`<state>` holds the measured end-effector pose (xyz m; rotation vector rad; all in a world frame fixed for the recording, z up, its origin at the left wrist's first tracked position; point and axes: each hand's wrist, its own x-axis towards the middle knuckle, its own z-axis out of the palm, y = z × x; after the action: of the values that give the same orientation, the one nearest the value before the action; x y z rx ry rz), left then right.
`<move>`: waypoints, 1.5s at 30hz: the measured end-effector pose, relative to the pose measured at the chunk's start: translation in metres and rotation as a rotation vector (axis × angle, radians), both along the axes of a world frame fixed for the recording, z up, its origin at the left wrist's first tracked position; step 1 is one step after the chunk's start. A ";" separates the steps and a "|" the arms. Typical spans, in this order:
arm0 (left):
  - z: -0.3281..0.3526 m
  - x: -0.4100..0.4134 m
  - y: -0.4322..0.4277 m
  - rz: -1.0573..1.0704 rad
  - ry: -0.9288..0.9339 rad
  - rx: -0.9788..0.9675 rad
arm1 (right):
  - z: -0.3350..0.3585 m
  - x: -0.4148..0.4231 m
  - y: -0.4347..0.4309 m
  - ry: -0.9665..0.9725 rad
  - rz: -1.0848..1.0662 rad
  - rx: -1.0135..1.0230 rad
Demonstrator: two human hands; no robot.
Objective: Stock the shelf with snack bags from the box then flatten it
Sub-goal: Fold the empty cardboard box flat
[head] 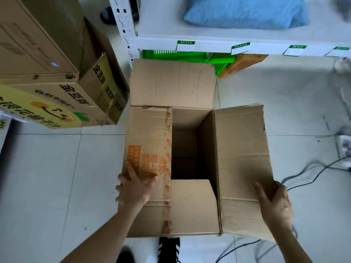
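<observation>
A brown cardboard box (pixel 191 204) stands on the tiled floor below me, its top flaps spread and its dark inside showing no bags. My left hand (pixel 133 188) grips the left flap by its outer edge, thumb on the orange print. My right hand (pixel 275 202) grips the near edge of the right flap (pixel 243 158), thumb on top and fingers under it. The far flap (pixel 172 84) leans toward the white shelf (pixel 209 41). A blue snack bag (pixel 245 11) lies on the shelf board.
Stacked printed cartons (pixel 47 88) stand at the left. A green plastic basket (pixel 182 55) and an orange pack (pixel 241 64) sit under the shelf. Black cables (pixel 313 177) trail over the floor at the right. My shoes (pixel 169 247) are by the box's near side.
</observation>
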<state>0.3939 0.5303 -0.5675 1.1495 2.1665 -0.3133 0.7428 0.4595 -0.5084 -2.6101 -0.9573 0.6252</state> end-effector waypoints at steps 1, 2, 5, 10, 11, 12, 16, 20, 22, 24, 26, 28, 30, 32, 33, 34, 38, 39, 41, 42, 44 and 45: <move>0.003 -0.002 -0.004 0.005 -0.013 -0.004 | 0.008 -0.003 -0.003 -0.010 0.025 0.032; 0.006 -0.004 -0.007 0.008 -0.030 -0.004 | 0.016 -0.008 -0.005 -0.021 0.046 0.064; 0.013 -0.011 -0.011 0.018 -0.084 -0.002 | 0.037 -0.026 -0.009 -0.034 0.085 0.154; 0.024 -0.014 -0.006 0.023 -0.109 -0.016 | 0.062 -0.061 -0.014 0.024 0.176 0.270; 0.026 -0.014 -0.005 0.027 -0.114 -0.014 | 0.064 -0.069 -0.014 0.046 0.209 0.277; 0.025 -0.014 -0.003 0.029 -0.120 -0.012 | 0.066 -0.078 -0.014 0.077 0.255 0.284; 0.026 -0.018 0.008 0.022 -0.148 0.003 | 0.047 -0.109 -0.009 0.259 0.361 0.184; 0.016 -0.029 0.020 -0.014 -0.208 0.086 | 0.013 -0.126 0.005 0.220 0.473 -0.041; 0.009 -0.035 0.028 -0.022 -0.219 0.096 | -0.005 -0.134 0.015 0.196 0.540 -0.136; 0.000 -0.039 0.035 -0.019 -0.208 0.084 | -0.023 -0.139 0.022 0.186 0.562 -0.178; -0.004 -0.041 0.040 -0.017 -0.178 0.088 | -0.037 -0.140 0.028 0.135 0.592 -0.224; -0.010 -0.044 0.046 -0.023 -0.173 0.102 | -0.048 -0.138 0.031 0.071 0.620 -0.245; -0.012 -0.044 0.054 -0.041 -0.162 0.103 | -0.058 -0.135 0.034 0.028 0.641 -0.241; -0.012 -0.042 0.067 -0.047 -0.134 0.120 | -0.064 -0.131 0.038 0.014 0.645 -0.232; -0.012 -0.040 0.076 -0.046 -0.124 0.136 | -0.066 -0.129 0.041 0.010 0.643 -0.235; -0.013 -0.039 0.088 -0.042 -0.124 0.158 | -0.066 -0.127 0.045 0.005 0.641 -0.247; -0.015 -0.035 0.156 -0.047 -0.177 0.287 | -0.068 -0.119 0.065 0.016 0.611 -0.242; -0.014 -0.034 0.174 -0.048 -0.192 0.325 | -0.069 -0.117 0.069 0.037 0.595 -0.236; -0.010 -0.029 0.205 -0.036 -0.240 0.412 | -0.072 -0.114 0.078 0.074 0.578 -0.216; -0.008 -0.028 0.218 -0.027 -0.266 0.453 | -0.073 -0.113 0.082 0.082 0.575 -0.202; -0.004 -0.026 0.237 0.007 -0.320 0.531 | -0.074 -0.110 0.087 0.087 0.575 -0.187; -0.002 -0.026 0.241 0.026 -0.345 0.570 | -0.074 -0.109 0.088 0.088 0.575 -0.186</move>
<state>0.3677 0.7713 -0.5698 1.3518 2.0032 0.5151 0.6335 0.5479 -0.5823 -2.4191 -1.7104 0.9929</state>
